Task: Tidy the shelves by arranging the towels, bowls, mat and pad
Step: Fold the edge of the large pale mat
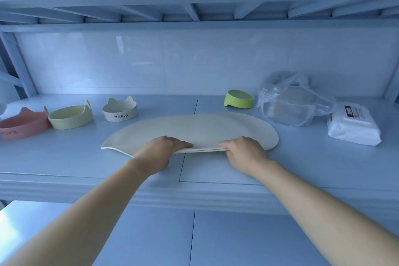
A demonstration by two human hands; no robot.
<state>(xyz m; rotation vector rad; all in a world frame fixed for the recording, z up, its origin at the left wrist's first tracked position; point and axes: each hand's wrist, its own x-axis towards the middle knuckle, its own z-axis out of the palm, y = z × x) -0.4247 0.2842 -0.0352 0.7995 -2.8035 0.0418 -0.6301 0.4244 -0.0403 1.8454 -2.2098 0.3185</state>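
Far to the left of my fingers (183,143), toward the back of the shelf (64,157), three cat-eared bowls stand in a row. The pink bowl (23,124) carries dark lettering I cannot make out. The yellow bowl (71,117) sits just beside it, and the white bowl (119,110) reads "Happy".

Directly under my fingers lies the mat (194,129), pale and folded into a half-round, with two layers showing along its near edge. My left hand (159,151) grasps that edge with its fingers laid on top. My right hand (244,150) grips the same edge a little to the right, fingers curled over it. Both thumbs are hidden.

Beyond my right fingers, a green bowl (239,99) sits tilted near the back wall. Further right is a clear plastic bag (295,101) with something pale inside. Furthest from my fingers lies a white pack (354,127), whose dark and red label is too small to read.

I judge that arranging the mat is the step in hand. The next move calls for keeping both layers pinched together while sliding or lifting it. It should stay short of the white bowl and the green bowl so neither gets knocked.
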